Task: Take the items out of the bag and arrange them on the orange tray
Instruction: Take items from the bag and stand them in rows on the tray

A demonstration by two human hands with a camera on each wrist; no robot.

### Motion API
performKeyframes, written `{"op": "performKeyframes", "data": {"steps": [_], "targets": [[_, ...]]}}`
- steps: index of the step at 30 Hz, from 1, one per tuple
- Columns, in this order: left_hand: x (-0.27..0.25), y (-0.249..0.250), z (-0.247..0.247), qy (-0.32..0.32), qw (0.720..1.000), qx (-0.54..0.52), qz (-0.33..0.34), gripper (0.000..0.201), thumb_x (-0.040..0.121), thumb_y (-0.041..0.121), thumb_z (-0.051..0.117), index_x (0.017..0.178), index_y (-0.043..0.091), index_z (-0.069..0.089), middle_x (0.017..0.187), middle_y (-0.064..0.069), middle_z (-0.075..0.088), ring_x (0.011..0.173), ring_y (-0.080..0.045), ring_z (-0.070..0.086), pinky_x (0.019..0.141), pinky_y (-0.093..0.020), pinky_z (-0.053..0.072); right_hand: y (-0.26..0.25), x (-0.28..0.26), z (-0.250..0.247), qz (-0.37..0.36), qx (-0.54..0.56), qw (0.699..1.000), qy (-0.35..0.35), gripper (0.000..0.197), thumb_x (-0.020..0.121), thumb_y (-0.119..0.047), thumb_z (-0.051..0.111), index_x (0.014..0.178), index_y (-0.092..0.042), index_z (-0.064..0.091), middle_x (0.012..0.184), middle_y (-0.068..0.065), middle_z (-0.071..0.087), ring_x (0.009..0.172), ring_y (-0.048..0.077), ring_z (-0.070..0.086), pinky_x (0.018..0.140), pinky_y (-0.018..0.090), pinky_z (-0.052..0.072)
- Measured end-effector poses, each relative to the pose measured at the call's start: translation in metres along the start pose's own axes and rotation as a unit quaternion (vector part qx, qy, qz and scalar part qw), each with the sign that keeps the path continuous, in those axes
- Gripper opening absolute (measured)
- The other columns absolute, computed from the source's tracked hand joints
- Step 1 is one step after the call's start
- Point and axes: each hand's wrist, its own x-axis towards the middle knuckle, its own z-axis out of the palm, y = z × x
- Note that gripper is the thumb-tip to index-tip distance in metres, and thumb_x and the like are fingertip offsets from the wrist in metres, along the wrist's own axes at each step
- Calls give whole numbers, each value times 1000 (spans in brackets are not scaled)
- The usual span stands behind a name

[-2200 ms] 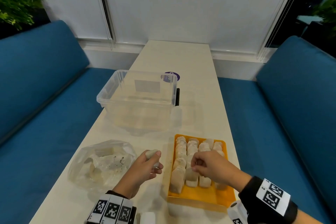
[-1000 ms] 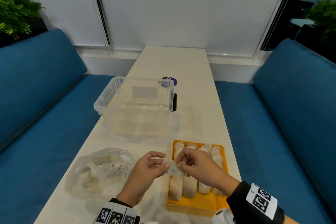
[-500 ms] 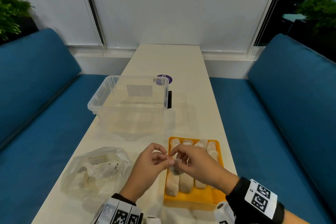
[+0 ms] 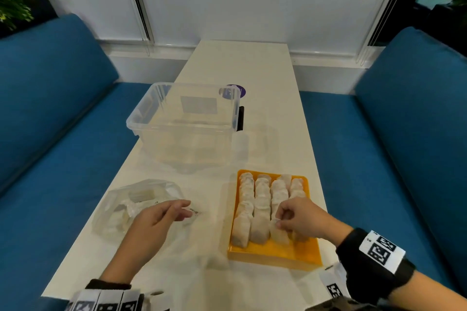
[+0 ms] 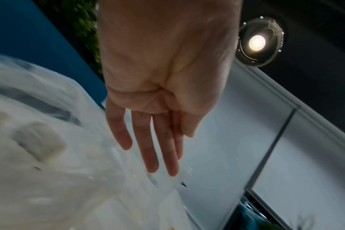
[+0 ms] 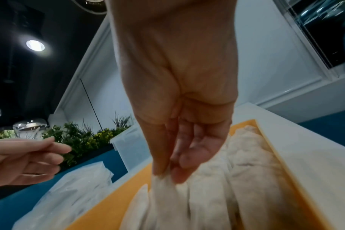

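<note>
The orange tray (image 4: pixel 274 254) lies at the table's near right and holds several rows of pale, flat pouches (image 4: pixel 261 194). Over its near half, my right hand (image 4: pixel 278 221) pinches one pouch (image 6: pixel 163 196) by its top between thumb and fingers (image 6: pixel 167 174), with the pouch's lower end among the rows. The clear plastic bag (image 4: pixel 126 206) lies to the left of the tray with a few pouches inside. My left hand (image 4: pixel 188 209) hovers at the bag's open right edge with straight fingers (image 5: pixel 161 169) and holds nothing. The bag (image 5: pixel 49 155) looks blurred in the left wrist view.
A clear plastic box (image 4: pixel 184 121) stands behind the bag and tray, with a purple round sticker (image 4: pixel 233 91) beyond it. Blue sofas flank the narrow white table (image 4: pixel 265 70) on the left (image 4: pixel 50 134) and right (image 4: pixel 404 134).
The two hands held one pouch together left of the tray. They have parted: my right hand carried it down into the tray, and my left hand moved left to the bag.
</note>
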Motion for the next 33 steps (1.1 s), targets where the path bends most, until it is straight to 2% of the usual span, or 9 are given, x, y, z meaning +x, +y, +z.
{"op": "performKeyframes", "data": {"steps": [4,11,15,18,21,26,29,31,33], "targets": [[-20,-18,-18,21,998,-13,-52,31,96,36,38,96,30,68,89,11,74,91,-2,65,77,-14,38,5,7,2,42,44,995,-78,8,83,-17,69,88,-17,63,77,-1,63,64,11,63,64,20,52],[-44,-41,-42,49,992,18,-110,19,94,29,48,95,32,67,97,12,71,100,-8,62,86,-26,43,12,23,9,66,-94,993,-16,9,91,-24,57,82,-23,60,83,-1,63,67,11,60,58,15,46],[-45,-39,-54,72,989,67,-111,18,92,23,55,100,28,70,102,11,69,100,-8,59,84,-22,41,12,23,9,79,-91,993,-15,10,90,-26,56,82,-24,60,81,-2,65,69,8,61,56,14,43],[-38,-41,-62,72,984,124,-102,18,91,18,56,98,27,70,100,9,70,92,-6,62,73,-15,41,7,20,4,83,-105,991,8,6,90,-29,56,91,-25,59,92,-3,64,80,9,60,65,15,47],[-27,-46,-71,55,971,218,-87,20,93,21,52,104,26,68,105,9,67,88,-7,59,70,-11,39,-6,10,-5,72,-124,989,38,21,91,-34,56,111,-27,55,105,-6,60,87,8,56,69,13,43],[4,-48,-80,22,948,315,-46,24,95,20,48,113,19,65,112,4,64,90,-7,55,78,-11,39,-65,-6,2,-78,-139,985,62,28,91,-35,55,119,-34,52,116,-17,55,84,0,55,77,15,44],[27,-53,-70,-43,933,356,-14,27,96,19,46,118,19,61,119,3,59,108,-10,55,94,-18,40,-106,1,29,-195,-151,969,18,35,94,-28,51,128,-36,45,134,-17,42,103,-4,48,92,12,36],[41,-56,-56,-96,920,379,7,29,96,21,45,122,19,58,126,3,55,117,-12,50,102,-22,35,-124,18,54,-248,-190,950,-3,49,95,-21,49,139,-34,33,150,-13,25,126,9,38,104,21,32],[54,-59,-41,-146,906,396,24,30,95,19,46,122,18,58,128,0,54,120,-17,49,101,-27,37,-134,39,78,-287,-256,923,13,67,88,-9,55,142,-35,26,156,-8,18,120,20,43,96,32,42]]}}
